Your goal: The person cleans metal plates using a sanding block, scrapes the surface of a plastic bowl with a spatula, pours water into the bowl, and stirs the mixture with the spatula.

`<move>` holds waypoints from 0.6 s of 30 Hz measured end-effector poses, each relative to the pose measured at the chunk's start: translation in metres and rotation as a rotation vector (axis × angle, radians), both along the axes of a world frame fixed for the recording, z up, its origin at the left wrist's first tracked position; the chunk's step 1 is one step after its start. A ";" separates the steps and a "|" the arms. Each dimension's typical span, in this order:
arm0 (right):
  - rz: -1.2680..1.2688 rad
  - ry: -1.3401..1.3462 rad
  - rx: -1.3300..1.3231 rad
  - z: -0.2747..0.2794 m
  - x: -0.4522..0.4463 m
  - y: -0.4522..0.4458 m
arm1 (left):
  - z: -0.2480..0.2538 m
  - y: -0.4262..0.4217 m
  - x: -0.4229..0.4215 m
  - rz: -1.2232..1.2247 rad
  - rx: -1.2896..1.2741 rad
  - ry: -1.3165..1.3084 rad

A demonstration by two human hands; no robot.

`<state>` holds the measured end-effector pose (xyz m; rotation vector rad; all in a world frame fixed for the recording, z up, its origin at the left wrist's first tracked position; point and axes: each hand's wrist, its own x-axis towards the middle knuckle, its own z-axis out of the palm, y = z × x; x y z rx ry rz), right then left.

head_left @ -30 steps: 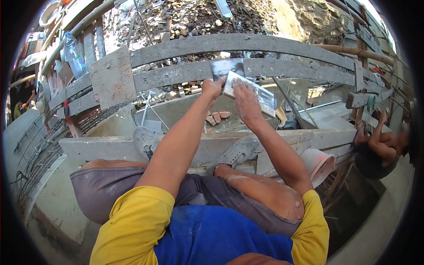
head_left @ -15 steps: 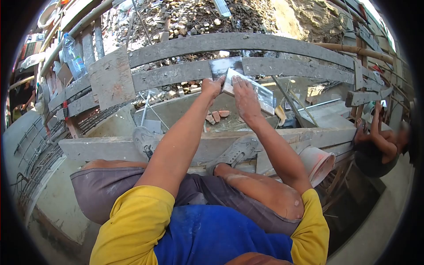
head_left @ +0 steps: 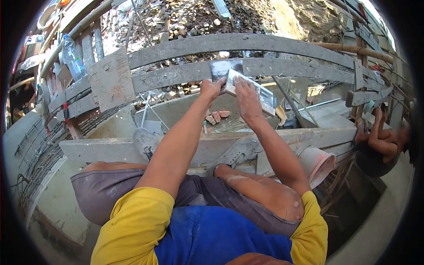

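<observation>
My left hand (head_left: 211, 89) is closed at the lower edge of a flat, smeared grey plate (head_left: 227, 67), its thumb pointing right. The plate overlaps the lower rail of the fence. Right beside it, my right hand (head_left: 248, 99) lies over a white rectangular slab (head_left: 265, 98) with grey smears, fingers along its top face and thumb hidden. The slab slants down to the right, its left corner close to my left fingertips. Whether plate and slab touch, I cannot tell.
Plank rails (head_left: 185, 76) cross in front, with rubble (head_left: 198, 22) beyond. Broken brick pieces (head_left: 216, 116) lie below my hands. A plank (head_left: 106, 149) runs by my shoes. A dusty bucket (head_left: 317, 167) stands right; another person (head_left: 382, 143) crouches farther right. A plastic bottle (head_left: 74, 59) hangs left.
My right hand and the slab have shifted slightly right and down. The grey plate has moved a little to the right. The other person's hand at the far right has moved slightly.
</observation>
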<state>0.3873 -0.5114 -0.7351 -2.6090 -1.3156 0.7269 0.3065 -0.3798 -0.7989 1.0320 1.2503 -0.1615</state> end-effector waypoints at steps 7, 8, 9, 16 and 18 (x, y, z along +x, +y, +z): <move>0.082 -0.049 -0.115 0.004 -0.002 0.005 | -0.044 -0.002 0.005 -0.098 0.138 0.105; 0.018 0.020 -0.046 -0.001 0.001 0.004 | -0.038 -0.003 0.003 -0.106 0.128 0.113; 0.022 0.008 -0.040 -0.006 0.000 0.004 | -0.020 0.000 0.005 -0.102 0.086 0.153; 0.042 -0.051 -0.066 -0.006 0.013 0.009 | -0.080 -0.012 -0.002 0.038 -0.054 -0.091; -0.047 -0.003 0.026 -0.009 0.014 0.006 | -0.043 -0.012 -0.003 0.119 -0.118 -0.142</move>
